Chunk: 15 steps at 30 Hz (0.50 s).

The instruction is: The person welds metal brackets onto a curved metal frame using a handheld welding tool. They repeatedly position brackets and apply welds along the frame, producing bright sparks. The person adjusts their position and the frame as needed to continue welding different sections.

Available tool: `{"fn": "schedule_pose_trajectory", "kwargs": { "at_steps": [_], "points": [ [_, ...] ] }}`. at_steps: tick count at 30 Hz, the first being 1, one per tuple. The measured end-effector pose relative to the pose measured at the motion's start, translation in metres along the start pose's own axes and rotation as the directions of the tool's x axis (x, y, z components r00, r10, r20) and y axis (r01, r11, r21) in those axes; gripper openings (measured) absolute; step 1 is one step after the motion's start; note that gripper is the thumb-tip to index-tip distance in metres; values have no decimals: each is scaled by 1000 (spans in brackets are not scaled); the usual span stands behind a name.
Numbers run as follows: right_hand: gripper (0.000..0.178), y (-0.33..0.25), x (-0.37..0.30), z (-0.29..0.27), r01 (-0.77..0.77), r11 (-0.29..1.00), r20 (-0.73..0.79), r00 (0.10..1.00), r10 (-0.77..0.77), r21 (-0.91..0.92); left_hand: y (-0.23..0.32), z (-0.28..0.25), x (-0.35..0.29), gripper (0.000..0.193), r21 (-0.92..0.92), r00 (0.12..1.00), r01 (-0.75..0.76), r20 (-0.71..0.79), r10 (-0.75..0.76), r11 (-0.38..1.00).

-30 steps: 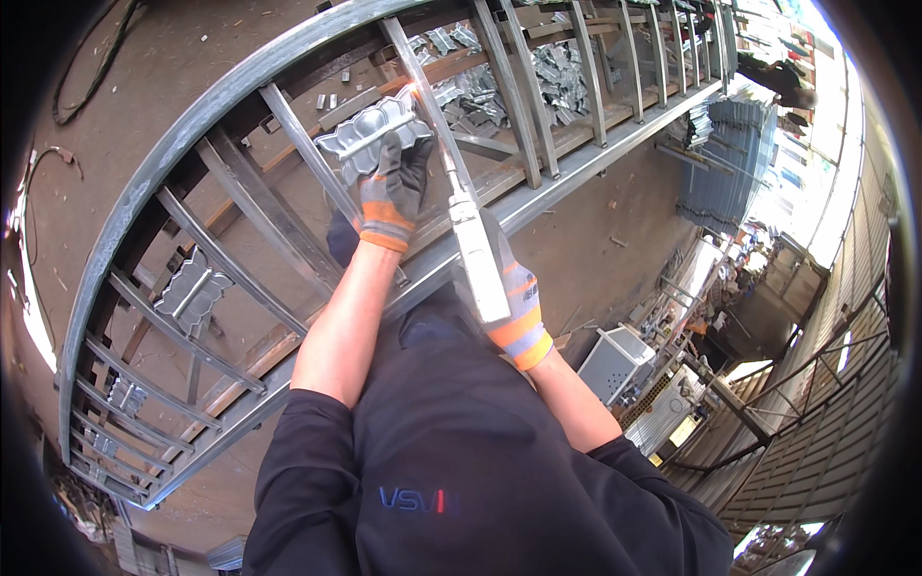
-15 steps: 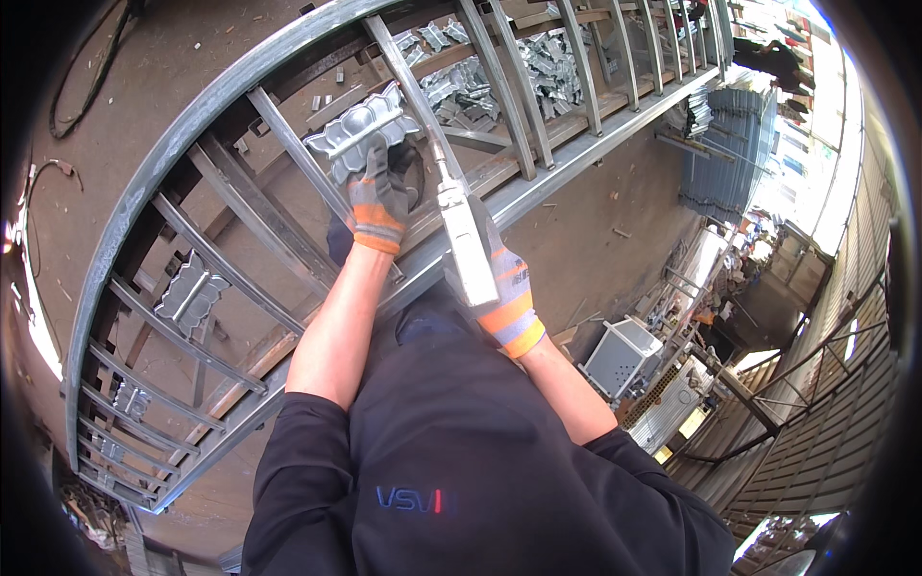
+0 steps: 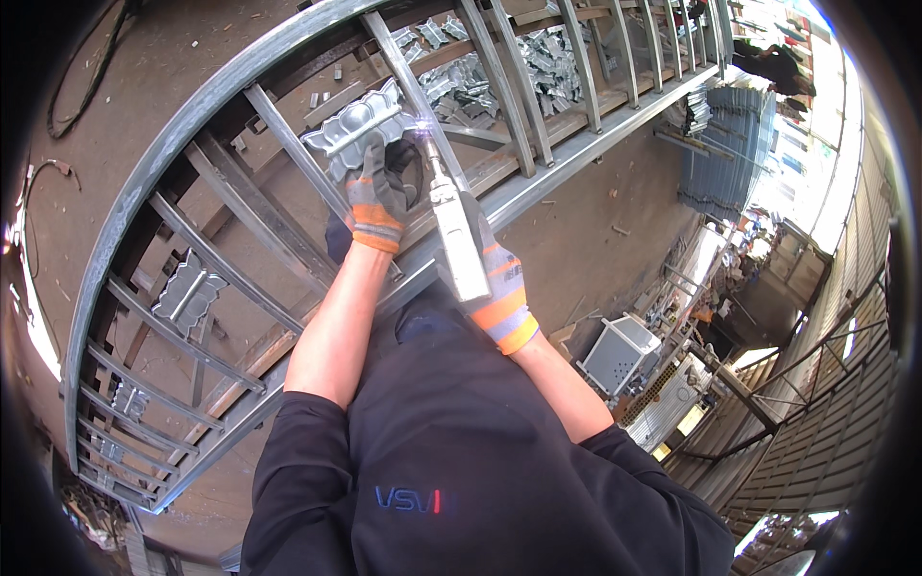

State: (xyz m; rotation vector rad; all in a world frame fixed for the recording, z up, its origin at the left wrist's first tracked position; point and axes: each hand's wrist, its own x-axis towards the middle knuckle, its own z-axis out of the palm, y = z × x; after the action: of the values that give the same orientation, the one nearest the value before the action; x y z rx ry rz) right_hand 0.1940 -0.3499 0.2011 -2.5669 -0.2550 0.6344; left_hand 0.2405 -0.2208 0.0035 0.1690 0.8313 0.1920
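In the head view, the left hand (image 3: 382, 192) grips a silver ornamental plate (image 3: 353, 130) between two bars (image 3: 406, 82) of the metal frame (image 3: 576, 158); the right hand (image 3: 501, 293), apart, holds a white torch (image 3: 458, 245). Unlike half a second ago, a violet-white spark (image 3: 423, 125) glows at its tip, beside the plate's right end.

From the person's head, one fisheye view looks closely down over the dark top (image 3: 461, 413) onto the metal frame (image 3: 576, 160).

The torch (image 3: 461, 252) partly hides the right hand (image 3: 497, 278); the frame (image 3: 240, 73) runs off the top edge.
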Motion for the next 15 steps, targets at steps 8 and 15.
{"fn": "schedule_pose_trajectory", "kwargs": {
  "at_steps": [8, 15],
  "points": [
    [59, 1, -1, 2, -3, 998, -3, 1000, 3, 63, 8, 7, -8, 31, -24, 999, 43, 11, -43, 999],
    [54, -2, -2, 1, -11, 993, 9, 1000, 10, 117, 15, 15, -16, 27, -37, 988, 118, -92, -121, 992]
  ]
}}
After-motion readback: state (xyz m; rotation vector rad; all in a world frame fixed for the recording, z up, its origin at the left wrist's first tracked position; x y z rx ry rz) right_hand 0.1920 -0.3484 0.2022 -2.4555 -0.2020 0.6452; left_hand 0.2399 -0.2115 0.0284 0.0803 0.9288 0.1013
